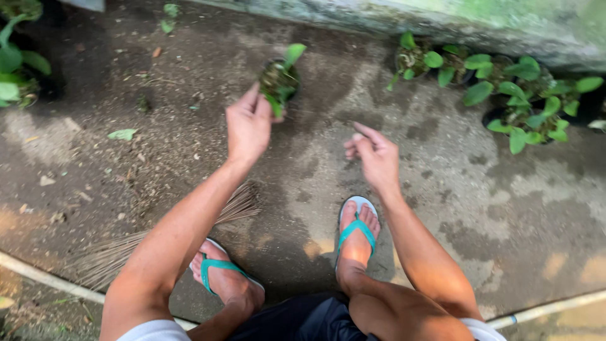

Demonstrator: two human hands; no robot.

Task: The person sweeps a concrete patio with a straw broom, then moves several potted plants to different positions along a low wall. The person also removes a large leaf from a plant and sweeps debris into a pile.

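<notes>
One small dark pot (279,81) with a green seedling and loose dry matter on top, held up above the concrete ground (454,189), toward the far middle of the paved strip, well short of the wall.

Left hand (248,128): fingers closed on the near rim of the pot, thumb side up, arm stretched forward from the lower left.

Right hand (374,155): free of everything, fingers loosely curled with the thumb and forefinger close together, held in the air to the right of the pot and apart from it.

Two feet in teal flip-flops, left foot (224,278) and right foot (356,237), planted on the damp, blotched concrete just below the hands; the person crouches, dark shorts and bare knees at the bottom edge.

One broom of thin dry sticks (158,237), lying flat on the ground under the left forearm, its fan spread toward the left foot.

One cluster of potted plants (517,101) with round green leaves, standing in a row at the foot of the mossy wall (442,19) along the far right edge of the ground.

One leafy plant (16,63) at the far left corner, on darker soil.

Several fallen leaves (122,134) scattered over the left part of the ground.

Two pale pipes (38,275) run along the near edge, one at each lower corner.
</notes>
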